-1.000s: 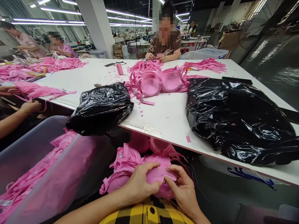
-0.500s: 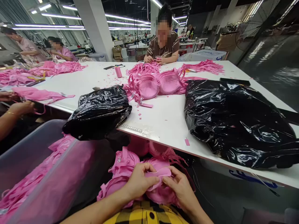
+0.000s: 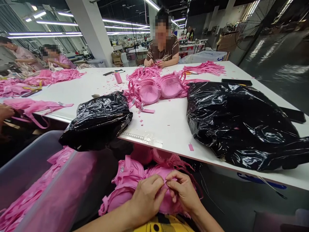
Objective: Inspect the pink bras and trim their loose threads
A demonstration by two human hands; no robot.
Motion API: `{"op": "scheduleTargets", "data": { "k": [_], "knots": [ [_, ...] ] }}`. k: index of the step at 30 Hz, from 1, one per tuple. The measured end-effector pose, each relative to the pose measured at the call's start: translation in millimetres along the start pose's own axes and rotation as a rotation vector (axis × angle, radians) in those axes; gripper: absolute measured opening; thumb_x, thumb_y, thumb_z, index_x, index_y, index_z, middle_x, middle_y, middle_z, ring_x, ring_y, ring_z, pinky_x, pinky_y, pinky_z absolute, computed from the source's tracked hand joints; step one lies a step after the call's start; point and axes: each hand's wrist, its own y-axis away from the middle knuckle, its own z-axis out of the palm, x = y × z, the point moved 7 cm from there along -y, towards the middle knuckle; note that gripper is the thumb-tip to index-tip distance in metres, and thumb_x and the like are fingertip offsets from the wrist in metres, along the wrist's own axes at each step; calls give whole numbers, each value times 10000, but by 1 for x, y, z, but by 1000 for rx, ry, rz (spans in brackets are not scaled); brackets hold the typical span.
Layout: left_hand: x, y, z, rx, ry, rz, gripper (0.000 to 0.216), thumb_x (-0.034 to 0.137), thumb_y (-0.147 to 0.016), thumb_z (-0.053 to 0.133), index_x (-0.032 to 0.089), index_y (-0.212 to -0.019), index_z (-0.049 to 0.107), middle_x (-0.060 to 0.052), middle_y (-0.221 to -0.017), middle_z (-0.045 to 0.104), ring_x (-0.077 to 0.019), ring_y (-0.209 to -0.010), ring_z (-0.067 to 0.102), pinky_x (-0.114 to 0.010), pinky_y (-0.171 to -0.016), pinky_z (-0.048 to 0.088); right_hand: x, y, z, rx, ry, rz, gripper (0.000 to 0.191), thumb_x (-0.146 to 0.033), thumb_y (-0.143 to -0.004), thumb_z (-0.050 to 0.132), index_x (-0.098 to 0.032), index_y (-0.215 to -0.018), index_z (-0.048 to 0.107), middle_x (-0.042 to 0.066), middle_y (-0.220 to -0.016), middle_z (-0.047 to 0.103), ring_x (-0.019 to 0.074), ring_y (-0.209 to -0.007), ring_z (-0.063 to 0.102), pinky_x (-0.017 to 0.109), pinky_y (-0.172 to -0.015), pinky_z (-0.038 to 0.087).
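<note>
Pink padded bras (image 3: 129,169) lie in a pile on my lap, below the table edge. My left hand (image 3: 147,196) is closed, its fingers bent over the pink fabric of the uppermost bra (image 3: 167,204). Close beside it, my right hand (image 3: 182,188) pinches the same bra between thumb and index finger, with the other fingers curled. The fingertips of both hands almost meet. The fabric between them is mostly hidden by the fingers.
A white table (image 3: 166,129) carries black plastic bags (image 3: 103,117), stacked pink bras (image 3: 159,88), a pink spool (image 3: 118,77) and fabric scraps. On my left stands a plastic bin (image 3: 49,138) of pink garments. Across the table a person (image 3: 163,48) handles pink straps.
My left hand has turned over and closed further, covering the flat pink edge that showed between my hands. My right hand still pinches. The camera view has shifted slightly.
</note>
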Motion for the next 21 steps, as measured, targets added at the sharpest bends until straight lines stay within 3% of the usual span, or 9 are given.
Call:
{"op": "scheduleTargets", "data": {
  "k": [4, 8, 10, 13, 15, 17, 19, 21],
  "knots": [
    [-16, -12, -9, 106, 237, -246, 187, 241, -763, 584, 163, -621, 490, 13, -591, 512, -112, -567, 465, -222, -548, 357, -15, -3, 5, -45, 10, -45, 326, -385, -642, 753, -166, -839, 612, -63, -526, 539, 60, -360, 457, 157, -336, 379],
    [-39, -12, -4, 309, 704, -521, 224, 259, -647, 672, 155, -608, 477, 39, -552, 485, -86, -507, 441, -198, -487, 346, -15, 0, 14, -94, 27, -107, 304, -409, -750, 675, -190, -951, 612, 25, -828, 641, 142, -685, 621, 246, -612, 530],
    [-46, -10, 2, 399, 863, -577, 226, 259, -619, 693, 147, -616, 497, 31, -571, 518, -91, -531, 472, -206, -523, 383, -7, 1, 17, -112, 70, -95, 318, -428, -775, 643, -221, -1014, 608, 52, -972, 653, 178, -788, 632, 281, -658, 544],
    [-49, -8, 9, 453, 960, -577, 232, 204, -581, 709, 141, -593, 486, 16, -644, 556, -94, -608, 508, -205, -588, 417, 0, 0, 15, -71, 109, -86, 414, -481, -765, 626, -244, -1104, 601, 61, -987, 676, 209, -779, 640, 326, -643, 553],
    [-47, -9, 10, 374, 988, -568, 246, 180, -572, 716, 140, -601, 476, 23, -659, 543, -85, -624, 505, -188, -589, 419, -7, 0, 11, -56, 178, -132, 408, -482, -744, 646, -210, -1047, 654, 72, -962, 692, 230, -832, 634, 368, -752, 532],
    [-42, -11, 12, 172, 1052, -570, 272, 192, -580, 733, 146, -758, 532, 22, -712, 556, -87, -623, 521, -189, -567, 433, -18, 1, 8, -89, 248, -164, 353, -466, -733, 662, -185, -942, 699, 76, -937, 695, 236, -884, 619, 371, -832, 489],
    [-33, -12, 9, -59, 1089, -532, 561, 185, -569, 761, 204, -1071, 512, -1, -851, 590, -101, -645, 562, -218, -575, 468, -26, 1, 4, -161, 271, -131, 335, -451, -742, 662, -182, -938, 691, 53, -813, 686, 201, -781, 616, 314, -738, 490],
    [-22, -15, -1, -216, 1005, -407, 749, 161, -574, 769, 271, -1237, 439, -40, -1014, 592, -120, -697, 602, -264, -632, 501, -31, 1, 0, -226, 245, -74, 348, -435, -756, 660, -194, -1006, 635, -13, -620, 606, 127, -564, 544, 223, -535, 425]
  ]
}}
